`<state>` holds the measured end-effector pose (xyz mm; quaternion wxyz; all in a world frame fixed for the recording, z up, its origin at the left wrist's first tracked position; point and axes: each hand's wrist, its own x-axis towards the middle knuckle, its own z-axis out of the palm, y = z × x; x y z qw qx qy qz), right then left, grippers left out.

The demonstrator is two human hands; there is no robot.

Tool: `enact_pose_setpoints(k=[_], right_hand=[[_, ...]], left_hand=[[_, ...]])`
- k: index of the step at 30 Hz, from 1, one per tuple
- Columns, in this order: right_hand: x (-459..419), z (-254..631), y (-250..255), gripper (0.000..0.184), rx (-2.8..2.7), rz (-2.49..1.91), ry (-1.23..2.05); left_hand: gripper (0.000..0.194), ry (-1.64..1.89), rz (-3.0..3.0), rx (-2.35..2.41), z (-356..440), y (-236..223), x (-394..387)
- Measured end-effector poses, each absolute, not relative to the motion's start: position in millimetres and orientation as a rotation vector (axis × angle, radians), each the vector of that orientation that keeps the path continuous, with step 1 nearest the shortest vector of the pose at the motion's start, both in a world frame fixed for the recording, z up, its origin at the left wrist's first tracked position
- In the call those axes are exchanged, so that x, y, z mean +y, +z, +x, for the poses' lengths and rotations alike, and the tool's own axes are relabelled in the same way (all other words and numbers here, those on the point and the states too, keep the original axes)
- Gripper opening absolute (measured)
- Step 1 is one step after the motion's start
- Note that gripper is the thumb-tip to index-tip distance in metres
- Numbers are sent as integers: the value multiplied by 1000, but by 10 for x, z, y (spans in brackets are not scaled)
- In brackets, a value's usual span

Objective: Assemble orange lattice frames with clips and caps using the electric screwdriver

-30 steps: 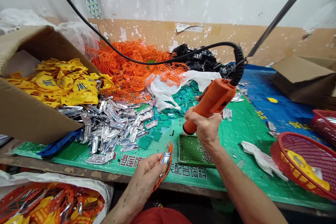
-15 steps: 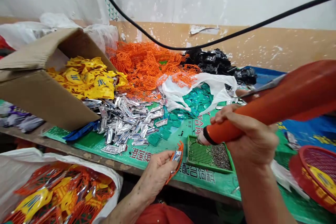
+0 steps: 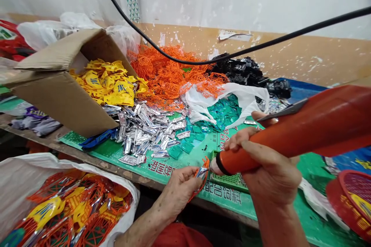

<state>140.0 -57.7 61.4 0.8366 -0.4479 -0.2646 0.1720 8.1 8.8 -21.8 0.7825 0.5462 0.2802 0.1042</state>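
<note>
Pinched in my left hand [image 3: 179, 190] is an orange plastic frame piece [image 3: 206, 163] with a silver piece [image 3: 200, 172] lying against it. My right hand [image 3: 269, 177] is wrapped round an orange electric screwdriver [image 3: 301, 131], held tilted with its nose down to the left. A metal lever [image 3: 285, 109] runs along the tool's upper side, under my fingers. The screwdriver's pale nose meets the orange frame piece; its bit and the exact contact point are too small to tell. Behind the tool, partly hidden, sits a green perforated tray [image 3: 230, 180].
Silver pieces [image 3: 145, 129], orange frames [image 3: 171, 73], teal pieces [image 3: 224, 112] in a white bag, and black parts [image 3: 242, 71] cover the table. A cardboard box [image 3: 60, 100] holds yellow parts [image 3: 110, 83]. A white sack [image 3: 116, 173] stands front left, a red basket [image 3: 339, 200] right. A black cable [image 3: 199, 62] hangs across.
My right hand has brought the screwdriver from over the green tray leftward to the orange frame piece in my left hand. The whole view has shifted slightly.
</note>
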Motion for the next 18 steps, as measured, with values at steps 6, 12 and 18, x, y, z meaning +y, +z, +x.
enact_pose_setpoints(k=[6,12,18], right_hand=[[-569,1415,590,42,-560,-950,365],[-556,1412,577,37,-568,-952,368],[-555,1401,563,42,-559,-968,356]], left_hand=[[15,216,1190,605,82,-205,82],[18,205,1204,607,87,-203,86],[18,217,1219,589,90,-219,86]])
